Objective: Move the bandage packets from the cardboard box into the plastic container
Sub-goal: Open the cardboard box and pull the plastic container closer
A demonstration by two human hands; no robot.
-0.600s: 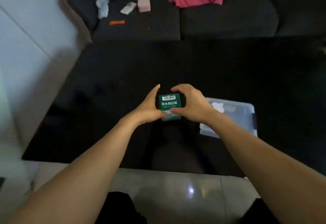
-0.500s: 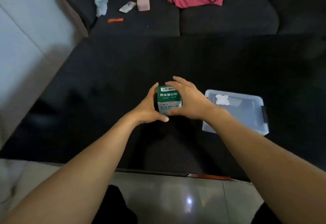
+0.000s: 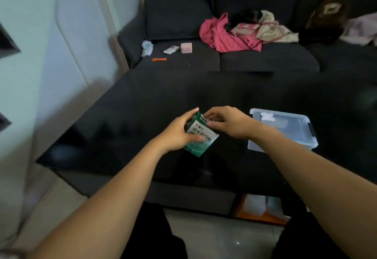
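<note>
A small green and white cardboard box (image 3: 201, 138) is tilted above the black table (image 3: 132, 105). My left hand (image 3: 179, 131) grips its left side, thumb across the front. My right hand (image 3: 226, 121) pinches the box's top end with curled fingers. Whether the top flap is open I cannot tell. The clear plastic container (image 3: 283, 129) sits to the right on the table, open, with a small white item (image 3: 267, 116) at its far end. No bandage packets are visible outside the box.
A dark sofa (image 3: 265, 61) stands behind the table, with pink clothes (image 3: 228, 34), a pink block (image 3: 186, 47), a small packet, an orange pen and a tissue on it. A white wall is on the left. An orange item lies under the table's near right.
The box has been tilted over, its top now leaning away to the left. My right hand moved from its side to its top end. The camera view rose toward the sofa.
</note>
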